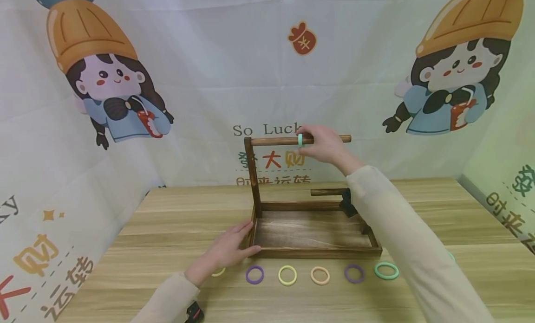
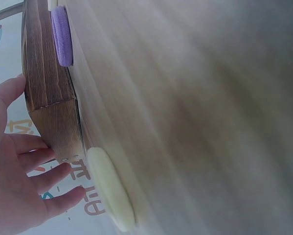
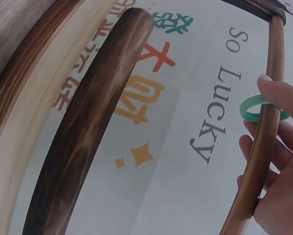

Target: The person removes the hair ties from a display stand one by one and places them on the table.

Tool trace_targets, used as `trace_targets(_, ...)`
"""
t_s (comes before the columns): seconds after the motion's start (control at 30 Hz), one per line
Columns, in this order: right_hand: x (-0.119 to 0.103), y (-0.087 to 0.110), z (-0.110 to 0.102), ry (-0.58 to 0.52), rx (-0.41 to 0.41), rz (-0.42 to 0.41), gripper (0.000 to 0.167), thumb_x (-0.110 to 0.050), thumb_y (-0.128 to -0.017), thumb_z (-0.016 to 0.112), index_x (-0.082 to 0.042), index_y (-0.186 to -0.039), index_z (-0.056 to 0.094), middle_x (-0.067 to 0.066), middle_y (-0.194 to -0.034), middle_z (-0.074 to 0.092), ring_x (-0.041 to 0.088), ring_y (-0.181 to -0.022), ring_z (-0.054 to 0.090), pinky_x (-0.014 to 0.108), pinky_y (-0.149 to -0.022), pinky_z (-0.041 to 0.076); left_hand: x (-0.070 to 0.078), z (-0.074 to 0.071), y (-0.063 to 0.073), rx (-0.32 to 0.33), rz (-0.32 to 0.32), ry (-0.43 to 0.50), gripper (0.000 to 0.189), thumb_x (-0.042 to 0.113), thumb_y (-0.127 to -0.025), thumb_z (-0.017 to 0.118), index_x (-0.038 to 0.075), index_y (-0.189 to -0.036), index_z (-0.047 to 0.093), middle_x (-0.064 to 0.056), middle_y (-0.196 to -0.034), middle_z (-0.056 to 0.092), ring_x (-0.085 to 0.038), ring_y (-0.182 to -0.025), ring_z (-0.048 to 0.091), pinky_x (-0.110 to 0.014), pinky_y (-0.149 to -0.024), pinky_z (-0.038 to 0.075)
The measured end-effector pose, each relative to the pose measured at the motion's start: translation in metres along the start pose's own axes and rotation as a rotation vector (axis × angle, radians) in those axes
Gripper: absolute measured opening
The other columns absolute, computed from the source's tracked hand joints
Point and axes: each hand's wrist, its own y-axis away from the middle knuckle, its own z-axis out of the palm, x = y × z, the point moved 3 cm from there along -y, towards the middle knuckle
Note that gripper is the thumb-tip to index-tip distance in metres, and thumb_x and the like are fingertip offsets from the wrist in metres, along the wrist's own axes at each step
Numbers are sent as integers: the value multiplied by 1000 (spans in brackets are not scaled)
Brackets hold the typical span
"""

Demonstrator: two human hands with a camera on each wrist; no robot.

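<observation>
A dark brown wooden stand [image 1: 317, 253] has a tray base, a left post and an upper rod [image 1: 273, 141]. The mint-green hair tie [image 1: 300, 140] loops around that rod, near its middle. My right hand [image 1: 328, 144] pinches this tie between thumb and fingers; the right wrist view shows the rod passing through the ring [image 3: 250, 117]. Against the stand's left end rests my left hand [image 1: 227, 246], fingers fairly straight and spread, touching the wood at the front left corner. A yellow hair tie [image 2: 110, 188] lies close to this hand.
In front of the stand lie hair ties in a row: purple [image 1: 254, 274], yellow [image 1: 287, 275], peach [image 1: 320, 275], another purple [image 1: 354, 274] and green [image 1: 386, 271]. One more green tie is mostly behind the right sleeve [image 1: 401, 235]. A lower rod [image 1: 326, 192] juts leftward.
</observation>
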Motion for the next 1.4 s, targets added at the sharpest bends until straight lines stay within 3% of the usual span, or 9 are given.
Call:
trace_targets(1.1,38,23,-25,-119,50,-43,42,-12,-80,64,4,-117,51,18,-106,56,30,-97,51,42,-83,40,0,0,0,0,15,23,72,46,-83,54,-3,-132,36,-19,-134,35,-37,-120,33,-47,-97,27)
trace_targets(1.4,50,30,-31,-118,99,-8,41,-11,-78,65,3,-115,52,18,-104,57,30,-95,51,43,-81,40,-1,1,-1,1,6,10,72,47,-83,54,-2,-132,36,-19,-134,35,-36,-120,33,-46,-97,28)
